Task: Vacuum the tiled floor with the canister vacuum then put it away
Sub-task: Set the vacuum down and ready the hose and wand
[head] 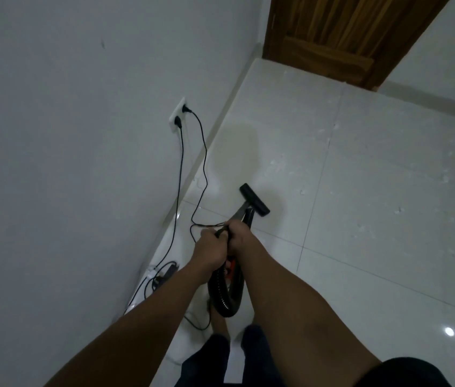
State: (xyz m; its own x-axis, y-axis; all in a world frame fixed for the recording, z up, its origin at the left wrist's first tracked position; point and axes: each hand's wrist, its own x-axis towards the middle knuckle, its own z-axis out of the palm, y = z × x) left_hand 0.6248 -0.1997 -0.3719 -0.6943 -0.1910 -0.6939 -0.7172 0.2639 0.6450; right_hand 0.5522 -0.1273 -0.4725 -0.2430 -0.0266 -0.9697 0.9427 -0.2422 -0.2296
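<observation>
Two-handed, gripped the pipe (241,212) tight with left hand (211,248) and right hand (239,236); could have snagged the cord (206,160) nearby.

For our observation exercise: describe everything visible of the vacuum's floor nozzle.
The floor nozzle is a flat, black, bar-shaped head, plastic by its look, set diagonally on the white tiled floor. A dark tube joins its middle and slopes back to the person, whose left hand and right hand both hold the tube's near end. Nothing else touches the nozzle.
</observation>
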